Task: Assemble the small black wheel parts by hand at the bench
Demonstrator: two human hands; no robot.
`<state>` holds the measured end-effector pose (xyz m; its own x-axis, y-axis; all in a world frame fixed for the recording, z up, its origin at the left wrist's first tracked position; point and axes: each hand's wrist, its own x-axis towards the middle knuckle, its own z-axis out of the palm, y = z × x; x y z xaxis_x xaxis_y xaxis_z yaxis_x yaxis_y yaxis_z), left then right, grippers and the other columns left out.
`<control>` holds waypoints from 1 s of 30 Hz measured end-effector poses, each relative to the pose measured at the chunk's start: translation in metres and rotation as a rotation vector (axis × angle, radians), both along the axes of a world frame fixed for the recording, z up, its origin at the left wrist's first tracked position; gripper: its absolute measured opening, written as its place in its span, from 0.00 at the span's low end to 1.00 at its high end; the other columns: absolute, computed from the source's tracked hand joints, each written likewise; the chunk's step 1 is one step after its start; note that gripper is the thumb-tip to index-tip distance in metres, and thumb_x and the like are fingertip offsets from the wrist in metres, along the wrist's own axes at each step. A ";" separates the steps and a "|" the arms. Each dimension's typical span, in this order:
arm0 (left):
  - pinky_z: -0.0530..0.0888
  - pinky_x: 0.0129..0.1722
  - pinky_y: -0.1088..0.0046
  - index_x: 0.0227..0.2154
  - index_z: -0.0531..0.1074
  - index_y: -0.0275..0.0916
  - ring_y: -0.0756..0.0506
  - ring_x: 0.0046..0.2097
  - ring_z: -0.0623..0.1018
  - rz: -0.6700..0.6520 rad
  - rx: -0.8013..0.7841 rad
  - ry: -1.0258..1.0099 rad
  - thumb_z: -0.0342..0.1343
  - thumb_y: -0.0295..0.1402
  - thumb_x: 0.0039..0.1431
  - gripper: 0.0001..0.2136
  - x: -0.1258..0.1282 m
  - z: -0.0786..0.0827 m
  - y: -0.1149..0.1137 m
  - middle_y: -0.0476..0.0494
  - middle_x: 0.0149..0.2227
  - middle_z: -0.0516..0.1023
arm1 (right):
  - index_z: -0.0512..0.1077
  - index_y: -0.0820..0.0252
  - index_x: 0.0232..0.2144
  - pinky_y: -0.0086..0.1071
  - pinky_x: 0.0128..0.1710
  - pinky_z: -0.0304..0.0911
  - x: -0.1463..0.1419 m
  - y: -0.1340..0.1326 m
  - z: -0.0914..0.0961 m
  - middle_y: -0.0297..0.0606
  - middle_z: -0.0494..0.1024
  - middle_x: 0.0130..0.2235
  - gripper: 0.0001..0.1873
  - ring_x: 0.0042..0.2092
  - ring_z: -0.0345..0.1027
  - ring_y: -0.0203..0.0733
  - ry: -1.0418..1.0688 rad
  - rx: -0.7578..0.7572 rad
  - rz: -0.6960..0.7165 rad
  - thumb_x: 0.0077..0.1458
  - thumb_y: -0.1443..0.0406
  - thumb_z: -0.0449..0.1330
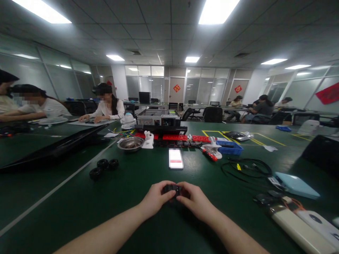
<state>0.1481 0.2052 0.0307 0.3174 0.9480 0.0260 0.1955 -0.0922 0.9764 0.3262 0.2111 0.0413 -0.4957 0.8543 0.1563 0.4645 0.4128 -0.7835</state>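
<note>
Both hands meet over the green table (pixel 148 218), near its front, around a small black blocky part (pixel 175 191). My left hand (pixel 158 195) grips it with the thumb across its near face and the fingers curled behind. From the other side, my right hand (pixel 192 197) pinches its right end between thumb and fingers. The hands cover much of the part, so its exact kind does not show. A phone (pixel 176 158) with a lit, blurred-out screen lies flat just beyond the hands. Several black round wheel-like pieces (pixel 102 164) sit together to the left.
Farther back are a metal bowl (pixel 130 144) of small pieces, a red strip (pixel 174 137), a red-handled tool (pixel 209 154) and a blue tray (pixel 230 147). Black cables (pixel 249 171), a light-blue box (pixel 296 185) and a cream power bank (pixel 298 227) lie right. Other people sit at tables beyond.
</note>
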 end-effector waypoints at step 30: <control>0.71 0.37 0.68 0.40 0.67 0.34 0.45 0.37 0.74 0.041 0.002 -0.039 0.53 0.36 0.50 0.15 0.002 0.004 -0.004 0.42 0.37 0.73 | 0.68 0.58 0.39 0.27 0.28 0.57 0.000 -0.001 -0.003 0.34 0.72 0.30 0.14 0.29 0.63 0.35 -0.037 0.030 -0.021 0.47 0.64 0.57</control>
